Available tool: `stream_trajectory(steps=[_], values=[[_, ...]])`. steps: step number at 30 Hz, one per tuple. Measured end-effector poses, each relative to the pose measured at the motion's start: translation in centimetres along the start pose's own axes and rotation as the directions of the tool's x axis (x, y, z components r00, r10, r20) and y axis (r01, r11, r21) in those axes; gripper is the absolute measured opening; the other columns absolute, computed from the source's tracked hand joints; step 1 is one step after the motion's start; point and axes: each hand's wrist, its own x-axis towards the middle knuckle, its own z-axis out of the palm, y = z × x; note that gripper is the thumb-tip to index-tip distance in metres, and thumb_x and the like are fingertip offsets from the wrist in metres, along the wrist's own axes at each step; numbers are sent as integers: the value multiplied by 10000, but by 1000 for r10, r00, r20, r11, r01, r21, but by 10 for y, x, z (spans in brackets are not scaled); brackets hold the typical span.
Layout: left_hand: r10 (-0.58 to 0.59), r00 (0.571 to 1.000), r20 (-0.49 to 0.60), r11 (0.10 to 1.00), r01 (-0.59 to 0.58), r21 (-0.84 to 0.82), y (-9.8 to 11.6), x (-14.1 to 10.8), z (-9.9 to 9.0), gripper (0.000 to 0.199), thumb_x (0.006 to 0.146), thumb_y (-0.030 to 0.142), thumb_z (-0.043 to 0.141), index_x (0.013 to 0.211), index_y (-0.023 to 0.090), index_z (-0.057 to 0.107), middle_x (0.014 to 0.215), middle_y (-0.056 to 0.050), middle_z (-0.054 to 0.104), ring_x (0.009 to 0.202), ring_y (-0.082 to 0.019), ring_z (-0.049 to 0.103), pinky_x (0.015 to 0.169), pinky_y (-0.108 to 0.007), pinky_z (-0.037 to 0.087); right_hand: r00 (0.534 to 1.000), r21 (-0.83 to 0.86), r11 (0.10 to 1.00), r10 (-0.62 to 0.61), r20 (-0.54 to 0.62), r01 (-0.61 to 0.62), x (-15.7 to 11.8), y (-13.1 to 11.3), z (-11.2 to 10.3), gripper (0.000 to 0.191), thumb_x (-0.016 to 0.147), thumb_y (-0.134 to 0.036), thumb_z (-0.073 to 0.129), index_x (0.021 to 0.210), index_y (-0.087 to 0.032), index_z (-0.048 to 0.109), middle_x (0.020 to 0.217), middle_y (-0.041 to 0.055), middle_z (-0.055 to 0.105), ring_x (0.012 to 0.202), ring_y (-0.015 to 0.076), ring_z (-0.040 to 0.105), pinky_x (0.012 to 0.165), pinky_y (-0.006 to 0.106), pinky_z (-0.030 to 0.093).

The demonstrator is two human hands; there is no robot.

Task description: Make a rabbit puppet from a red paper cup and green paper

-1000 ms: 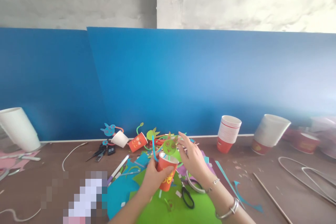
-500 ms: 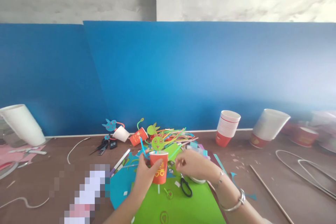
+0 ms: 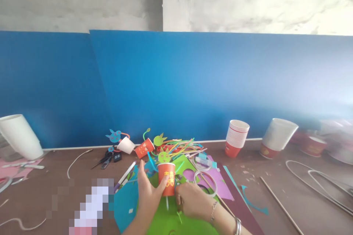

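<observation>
A red paper cup [image 3: 166, 180] with yellow print stands upright in my left hand [image 3: 150, 187], thumb across its front and fingers behind it. A green paper animal head [image 3: 163, 157] shows above the rim, a blue straw [image 3: 151, 160] sticks out at the left, and a pale straw hangs below. My right hand [image 3: 191, 199], fingers curled, is low beside the cup's right side; what its fingertips hold, if anything, is hidden. Just under them lies a small green straw piece [image 3: 179, 217] on the green sheet [image 3: 162, 224].
Two cup figures [image 3: 126, 145] [image 3: 145, 148] lie behind, beside a pile of coloured straws [image 3: 182, 147]. Tape rolls [image 3: 205, 183] and purple paper [image 3: 220, 183] are at the right. Stacked cups [image 3: 237, 137] stand further back; a thin stick [image 3: 280, 203] lies at the right.
My right hand has moved down and left, closer to the cup's lower side. My left fingers have spread up behind the cup. The tape rolls are now uncovered, and the scissors are mostly hidden.
</observation>
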Motion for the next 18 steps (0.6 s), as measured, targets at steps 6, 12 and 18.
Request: stream_trajectory(steps=[6,12,18], values=[[505,840,199,848,-526,69,25,1,-13,544,827,225,578,1332,270,382,1302,-119,488,1248,-295,400,1023,-470,331,939,57,993,117,-322,-104,-6,7,-19,196,683,-46,516,751,-167,655,737,78,711,672,207,656,549,248,381],[435,729,528,886,-450,-109,60,8,3,517,803,185,560,1312,231,479,1091,-121,647,1004,-297,593,834,-423,489,884,520,835,94,-458,181,-2,16,-28,243,711,-127,554,936,-191,491,639,-30,615,581,126,567,504,190,380],[11,794,608,940,199,-277,75,15,15,194,776,317,589,914,197,652,829,-79,688,745,-235,644,668,-328,507,883,464,879,132,-451,106,-11,39,-44,176,773,-177,480,917,-183,580,735,18,671,648,147,603,573,229,425]])
